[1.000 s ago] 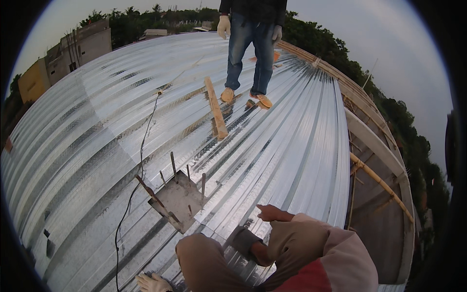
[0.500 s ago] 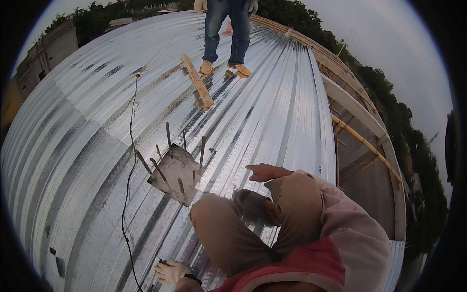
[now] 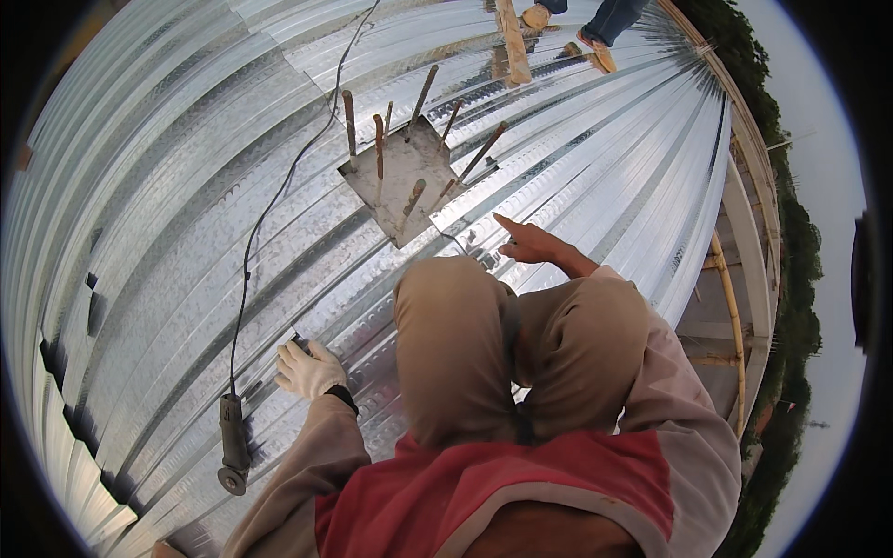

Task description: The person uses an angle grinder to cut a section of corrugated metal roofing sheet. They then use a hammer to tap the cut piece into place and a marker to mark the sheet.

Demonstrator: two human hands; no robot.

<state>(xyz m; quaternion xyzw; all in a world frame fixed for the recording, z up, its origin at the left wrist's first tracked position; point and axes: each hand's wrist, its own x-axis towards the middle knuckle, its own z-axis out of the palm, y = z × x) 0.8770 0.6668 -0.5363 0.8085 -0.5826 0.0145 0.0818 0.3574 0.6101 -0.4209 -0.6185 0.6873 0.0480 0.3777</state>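
Note:
My left hand (image 3: pixel 312 370), in a white knit glove with a dark band at the wrist, rests on the ribbed metal roofing sheet (image 3: pixel 279 270), fingers spread. A small dark patch shows at its fingertips; I cannot tell what it is. Beside that hand, to the left, lies an angle grinder (image 3: pixel 233 442) with its disc toward me and a black cord (image 3: pixel 249 251) running up the roof. Bare, my right hand (image 3: pixel 537 245) is by my right knee, index finger stretched out above the sheet and the other fingers bent. Nothing shows in it.
Several rusty rebar rods (image 3: pixel 379 160) stick up from a concrete column top (image 3: pixel 409 186) in a square cutout ahead. A wooden plank (image 3: pixel 513 42) lies farther off, beside another person's shoe (image 3: pixel 597 51). At the right, the roof edge drops to a bamboo pole (image 3: pixel 727 307).
My view has tilted down and swung left, bringing the angle grinder into sight. The other person now shows only by the lower legs. My right hand still points; my left hand stays on the sheet.

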